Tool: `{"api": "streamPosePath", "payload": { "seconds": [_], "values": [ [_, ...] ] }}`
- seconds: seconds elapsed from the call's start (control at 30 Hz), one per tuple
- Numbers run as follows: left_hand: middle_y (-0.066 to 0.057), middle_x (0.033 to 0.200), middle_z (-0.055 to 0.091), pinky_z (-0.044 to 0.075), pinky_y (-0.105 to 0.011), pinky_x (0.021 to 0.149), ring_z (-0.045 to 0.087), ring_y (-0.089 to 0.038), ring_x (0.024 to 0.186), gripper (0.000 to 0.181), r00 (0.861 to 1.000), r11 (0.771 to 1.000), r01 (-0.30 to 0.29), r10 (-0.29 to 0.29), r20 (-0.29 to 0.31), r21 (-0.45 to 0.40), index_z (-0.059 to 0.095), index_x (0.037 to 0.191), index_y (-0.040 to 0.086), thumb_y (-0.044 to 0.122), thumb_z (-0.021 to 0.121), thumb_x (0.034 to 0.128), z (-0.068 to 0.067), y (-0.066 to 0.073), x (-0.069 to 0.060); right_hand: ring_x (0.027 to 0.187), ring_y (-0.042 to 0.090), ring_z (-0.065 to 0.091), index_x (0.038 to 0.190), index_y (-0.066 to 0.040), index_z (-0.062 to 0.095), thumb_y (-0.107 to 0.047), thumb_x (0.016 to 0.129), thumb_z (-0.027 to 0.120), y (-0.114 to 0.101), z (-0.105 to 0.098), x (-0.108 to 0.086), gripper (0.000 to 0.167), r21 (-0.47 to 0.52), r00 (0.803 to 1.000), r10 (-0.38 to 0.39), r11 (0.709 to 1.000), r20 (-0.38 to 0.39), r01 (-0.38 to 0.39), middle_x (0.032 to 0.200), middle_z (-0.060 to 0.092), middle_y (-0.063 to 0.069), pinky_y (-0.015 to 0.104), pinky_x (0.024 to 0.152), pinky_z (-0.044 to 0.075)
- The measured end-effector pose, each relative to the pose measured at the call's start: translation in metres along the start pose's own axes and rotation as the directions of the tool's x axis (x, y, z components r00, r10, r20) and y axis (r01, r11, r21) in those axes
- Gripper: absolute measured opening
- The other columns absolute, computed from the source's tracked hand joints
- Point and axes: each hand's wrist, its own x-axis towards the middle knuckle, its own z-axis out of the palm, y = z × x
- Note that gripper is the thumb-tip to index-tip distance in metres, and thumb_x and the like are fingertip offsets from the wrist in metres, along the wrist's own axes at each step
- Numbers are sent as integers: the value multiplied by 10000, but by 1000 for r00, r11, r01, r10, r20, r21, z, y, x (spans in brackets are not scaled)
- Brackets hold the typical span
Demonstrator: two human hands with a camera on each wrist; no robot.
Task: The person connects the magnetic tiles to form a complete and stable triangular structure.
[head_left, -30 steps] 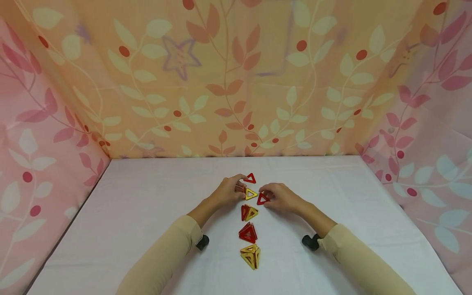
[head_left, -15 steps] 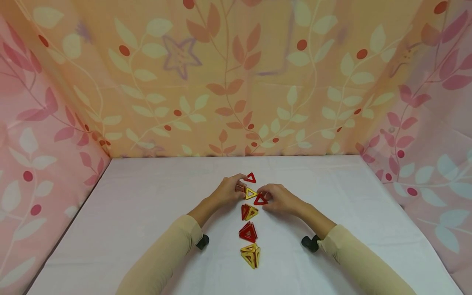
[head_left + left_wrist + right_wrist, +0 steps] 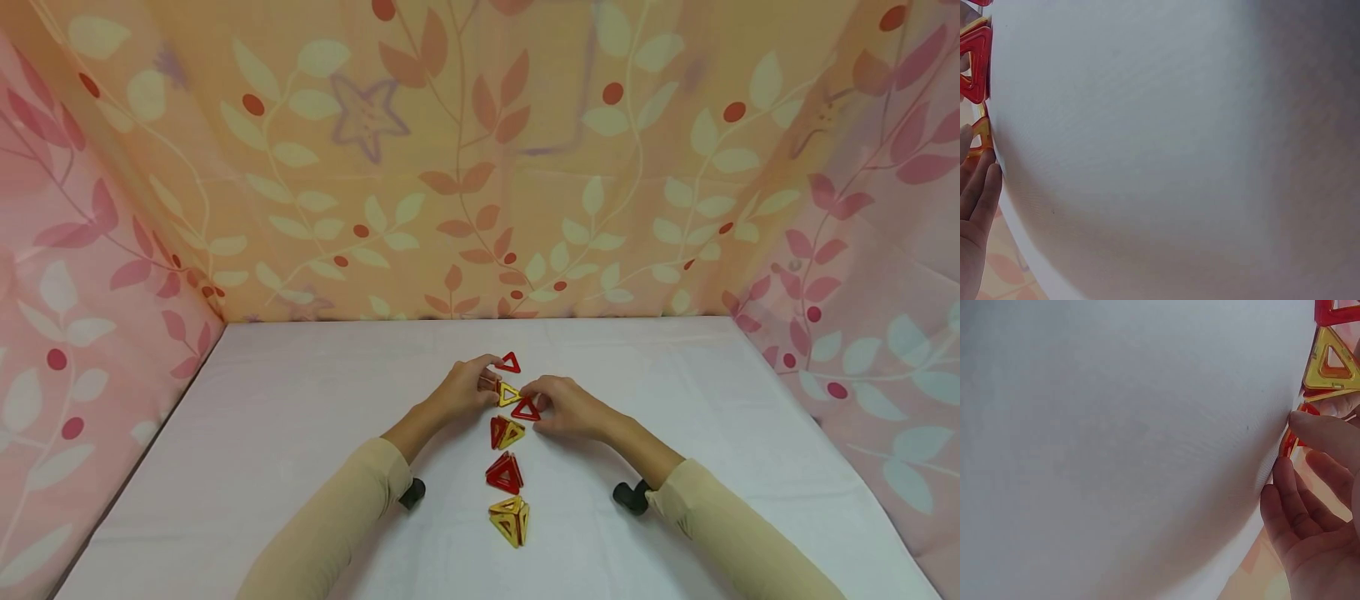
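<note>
My left hand holds a yellow triangular magnetic tile with a red edge beside it; its index fingertip reaches a flat red triangle behind. From the right, my right hand pinches a red triangular magnetic tile against the yellow one's near right side. In the left wrist view, thumb and fingers are around a yellow-orange tile. In the right wrist view, a red tile sits between thumb and fingertips, partly hidden.
Towards me stand a red-and-yellow pyramid, a red pyramid and a yellow pyramid in a row on the white tabletop. Floral cloth closes the back and sides.
My right hand has moved slightly left, bringing the red tile up to the yellow one. The left hand and the pyramids have stayed put.
</note>
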Motion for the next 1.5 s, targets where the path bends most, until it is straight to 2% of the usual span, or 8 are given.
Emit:
{"api": "streamPosePath", "payload": {
  "seconds": [0.23,0.47,0.8,1.13,1.23,1.5],
  "values": [
    [-123,1162,701,531,-382,941,676,-249,1067,527,1000,1000,10,-10,1,-4,518,1367,14,5,728,884,1,0,1,886,197,608,1228,-13,653,-41,801,800,-3,0,-1,452,2,1000,-22,1000,6,22,1057,667,50,340,800,544],
    [-126,1159,701,535,-373,932,678,-247,1062,527,1000,1000,-3,3,0,2,521,1359,10,12,738,878,1,-2,1,867,171,607,1236,-2,644,7,808,767,0,-1,-1,445,1,999,-48,999,14,48,1079,665,65,320,788,538],
    [-123,1160,701,535,-376,934,678,-251,1062,534,1000,1000,-2,2,-1,-1,519,1362,15,13,741,876,1,-2,1,827,172,596,1243,-12,647,-86,816,820,-1,0,3,467,6,1000,-16,1000,-2,16,1009,658,37,298,745,545],
    [-142,1172,694,530,-377,942,672,-250,1081,515,1000,1000,7,-7,18,-14,526,1359,23,18,730,886,0,0,0,891,207,598,1245,-38,654,-121,803,839,0,-1,4,485,-32,1000,-5,999,-2,5,1093,674,29,272,768,519],
    [-140,1170,696,531,-378,940,673,-250,1080,516,1000,1000,6,-6,17,-18,525,1360,21,16,730,886,0,0,0,908,218,605,1243,-40,655,-109,808,833,-1,-1,5,475,-35,1000,-18,999,7,18,1128,680,38,291,785,523],
    [-123,1144,702,540,-379,924,682,-251,1048,523,1000,1000,-7,7,-3,-2,528,1349,15,24,747,874,0,-1,0,873,187,593,1228,-54,668,-87,823,812,0,-2,8,431,-47,999,-34,998,23,35,1079,693,33,283,755,514]
  ]
}}
